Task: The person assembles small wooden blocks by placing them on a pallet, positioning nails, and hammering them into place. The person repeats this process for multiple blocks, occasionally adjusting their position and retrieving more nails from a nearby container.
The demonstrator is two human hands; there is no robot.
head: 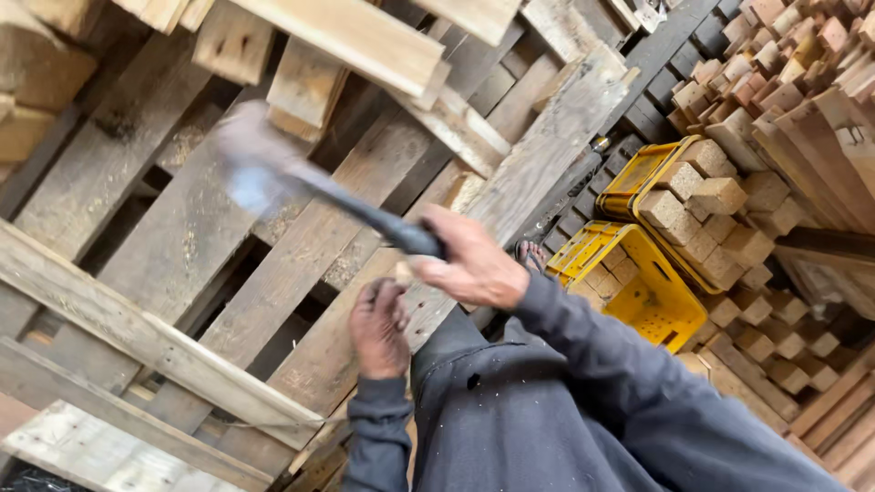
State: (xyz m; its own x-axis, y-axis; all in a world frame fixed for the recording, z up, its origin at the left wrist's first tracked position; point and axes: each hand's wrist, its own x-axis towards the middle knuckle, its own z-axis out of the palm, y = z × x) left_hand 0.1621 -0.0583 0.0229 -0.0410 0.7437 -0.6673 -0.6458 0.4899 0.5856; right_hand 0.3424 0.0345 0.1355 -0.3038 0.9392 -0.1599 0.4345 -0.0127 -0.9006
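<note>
My right hand (pixel 469 262) grips the dark handle of a hammer (pixel 301 182), whose blurred metal head hangs in the air up and to the left, above a wooden pallet (pixel 182 237). My left hand (pixel 378 326) rests with curled fingers on a plank (pixel 319 355) of the pallet, just below the hammer handle. Whether it pinches anything small is not visible. Both arms wear dark grey sleeves, and my grey-trousered knee (pixel 474 401) sits beside the left hand.
More worn pallets and loose boards (pixel 365 46) are stacked across the top and left. At right, two yellow plastic crates (pixel 638 273) hold wooden blocks, with several more blocks (pixel 766 109) and cut timber piled behind. A sandalled foot (pixel 530 253) shows beside the crates.
</note>
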